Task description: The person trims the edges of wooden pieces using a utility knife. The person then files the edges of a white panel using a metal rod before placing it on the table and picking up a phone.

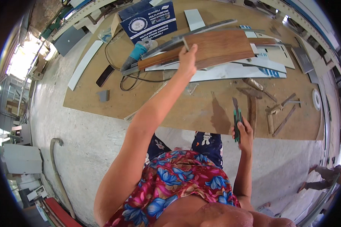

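Observation:
My left hand reaches out over the pile of boards, its fingers closed on a short, thin pale strip that sticks up from them. Under and beside it lies a wide brown wood-grain board, with a narrow brown strip to its left. Above the table's near edge, my right hand is wrapped round a green utility knife, its blade out and pointing away from me. A hammer lies on the table just right of the knife.
On the brown table lie a teal angle grinder with its cord, a blue carton, white panel offcuts, several hand tools and a tape roll. Another person's legs show at the right.

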`<state>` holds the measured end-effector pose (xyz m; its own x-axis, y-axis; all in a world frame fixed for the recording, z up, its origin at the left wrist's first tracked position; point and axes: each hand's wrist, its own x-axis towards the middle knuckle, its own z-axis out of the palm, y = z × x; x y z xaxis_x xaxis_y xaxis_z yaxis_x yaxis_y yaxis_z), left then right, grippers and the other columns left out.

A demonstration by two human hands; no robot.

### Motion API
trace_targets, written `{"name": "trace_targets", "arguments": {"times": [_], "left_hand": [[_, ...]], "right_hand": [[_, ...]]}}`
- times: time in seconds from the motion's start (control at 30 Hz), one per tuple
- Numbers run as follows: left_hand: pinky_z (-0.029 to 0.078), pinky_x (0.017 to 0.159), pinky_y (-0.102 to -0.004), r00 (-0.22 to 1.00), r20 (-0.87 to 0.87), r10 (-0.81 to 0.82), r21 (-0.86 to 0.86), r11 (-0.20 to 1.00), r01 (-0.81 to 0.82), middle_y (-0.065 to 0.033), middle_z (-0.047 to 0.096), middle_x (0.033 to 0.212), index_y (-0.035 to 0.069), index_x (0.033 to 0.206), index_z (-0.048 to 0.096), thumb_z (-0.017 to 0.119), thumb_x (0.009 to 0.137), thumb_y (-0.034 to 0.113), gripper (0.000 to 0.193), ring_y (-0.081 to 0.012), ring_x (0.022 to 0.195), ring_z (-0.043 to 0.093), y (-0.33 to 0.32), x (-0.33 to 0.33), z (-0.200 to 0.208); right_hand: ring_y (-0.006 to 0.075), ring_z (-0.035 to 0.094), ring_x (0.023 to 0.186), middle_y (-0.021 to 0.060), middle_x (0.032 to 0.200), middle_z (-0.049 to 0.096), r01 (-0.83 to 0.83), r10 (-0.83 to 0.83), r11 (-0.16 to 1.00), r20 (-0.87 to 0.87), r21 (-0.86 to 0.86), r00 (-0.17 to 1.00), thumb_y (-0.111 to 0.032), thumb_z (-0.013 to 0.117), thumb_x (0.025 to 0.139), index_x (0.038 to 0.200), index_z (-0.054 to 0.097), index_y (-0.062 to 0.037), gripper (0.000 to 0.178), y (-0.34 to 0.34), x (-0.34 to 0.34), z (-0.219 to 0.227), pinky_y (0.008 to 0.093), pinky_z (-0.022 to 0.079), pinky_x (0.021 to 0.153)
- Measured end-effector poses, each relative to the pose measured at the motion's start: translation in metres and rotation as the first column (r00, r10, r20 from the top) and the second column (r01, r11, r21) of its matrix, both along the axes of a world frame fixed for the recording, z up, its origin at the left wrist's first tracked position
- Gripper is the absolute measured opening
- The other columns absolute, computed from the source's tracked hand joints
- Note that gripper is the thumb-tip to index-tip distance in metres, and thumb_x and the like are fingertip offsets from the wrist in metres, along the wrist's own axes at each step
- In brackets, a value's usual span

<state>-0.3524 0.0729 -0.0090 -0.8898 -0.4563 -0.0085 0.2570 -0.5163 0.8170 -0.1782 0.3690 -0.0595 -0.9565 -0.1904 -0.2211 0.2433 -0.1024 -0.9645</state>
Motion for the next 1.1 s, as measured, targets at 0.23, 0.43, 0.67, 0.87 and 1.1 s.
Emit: {"name": "trace_targets", "arguments": {"times": [0.23,0.43,0.67,0.87,1.1], "left_hand": [[0.045,0.085,-0.0381,0.9,0.405,0.161,-0.046,0.987,-0.156,-0.0119,0.064,0.104,-0.001,0.115,0.055,0.067,0.082,0.015,0.038,-0.0254,0.095,0.06,0.044,-0.096,-0.032],[0.049,0.087,-0.0403,0.814,0.408,0.414,-0.623,0.778,-0.083,-0.0247,0.063,0.106,-0.006,0.112,0.057,0.069,0.077,0.021,0.046,-0.0387,0.1,0.061,0.007,-0.138,-0.057],[0.048,0.089,-0.0411,0.914,0.201,0.354,-0.906,0.422,0.036,-0.0277,0.063,0.104,-0.008,0.107,0.059,0.063,0.078,0.026,0.045,-0.0386,0.099,0.062,-0.001,-0.094,-0.017],[0.051,0.081,-0.0404,0.808,-0.465,-0.361,-0.031,0.919,0.393,-0.0089,0.055,0.067,0.004,0.075,0.05,0.047,0.097,0.024,0.03,-0.0183,0.058,0.055,-0.018,0.121,0.122],[0.038,0.098,-0.0631,0.337,-0.759,-0.558,-0.258,0.732,0.631,-0.0071,0.051,0.05,0.005,0.059,0.049,0.051,0.094,0.041,0.05,-0.0169,0.036,0.042,-0.054,0.293,0.178]], "right_hand": [[0.01,0.056,0.057,0.0062,0.074,0.062,0.099,-0.083,0.984,0.114,-0.148,0.99,-0.017,0.056,0.094,0.127,0.051,-0.0036,0.036,0.021,0.001,-0.02,0.0228,0.047,0.047],[0.0102,0.056,0.056,0.007,0.075,0.063,0.07,-0.052,0.988,0.13,-0.136,0.99,-0.017,0.056,0.094,0.126,0.052,-0.0037,0.035,0.009,-0.007,-0.02,0.0231,0.047,0.047],[0.0097,0.055,0.054,0.0074,0.074,0.063,0.017,-0.005,0.994,0.107,-0.106,0.994,-0.016,0.055,0.095,0.12,0.055,-0.0026,0.029,-0.011,-0.015,-0.027,0.0233,0.046,0.046],[0.0092,0.055,0.054,0.0063,0.073,0.061,-0.11,0.11,0.994,0.001,0.016,0.994,-0.016,0.051,0.096,0.119,0.055,-0.0028,0.026,-0.036,-0.011,-0.016,0.0225,0.044,0.048],[0.0091,0.055,0.055,0.006,0.074,0.061,-0.228,0.228,0.973,0.01,0.032,0.974,-0.014,0.05,0.097,0.123,0.053,-0.0026,0.029,-0.066,-0.006,-0.017,0.0229,0.045,0.049]]}}
